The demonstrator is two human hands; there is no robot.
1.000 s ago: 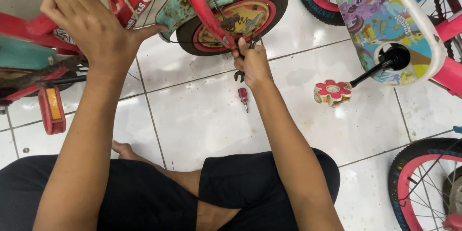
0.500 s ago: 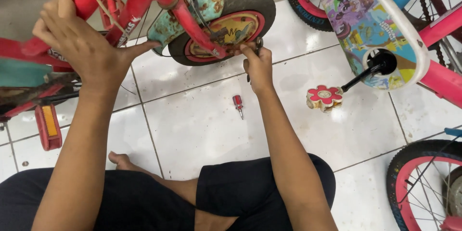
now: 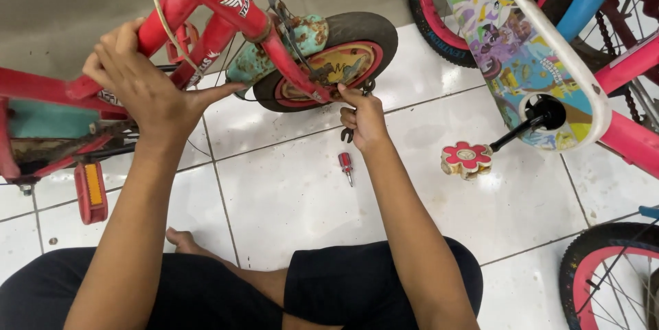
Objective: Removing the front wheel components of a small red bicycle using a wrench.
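A small red children's bicycle [image 3: 206,7] leans over the white tiled floor in front of me. My left hand [image 3: 147,93] grips its red frame tubes from above. My right hand [image 3: 364,118] is closed on a dark metal wrench [image 3: 348,134] at the axle of the small rear wheel [image 3: 336,62], which has a black tyre and a red rim. The wrench's head pokes out above my fingers by the wheel hub. A short red-handled screwdriver [image 3: 346,165] lies on the tile just below my right wrist.
A red pedal with an orange reflector [image 3: 90,192] hangs at the left. A second, pink bicycle with a colourful cartoon chain guard [image 3: 522,62] and a flower-shaped pedal [image 3: 467,158] stands at the right. Another wheel [image 3: 611,275] is at the lower right. My legs fill the bottom.
The view has shifted, so the red bicycle and my hands sit lower in the frame. My right hand stays at the rear axle with the wrench and my left keeps its grip on the frame.
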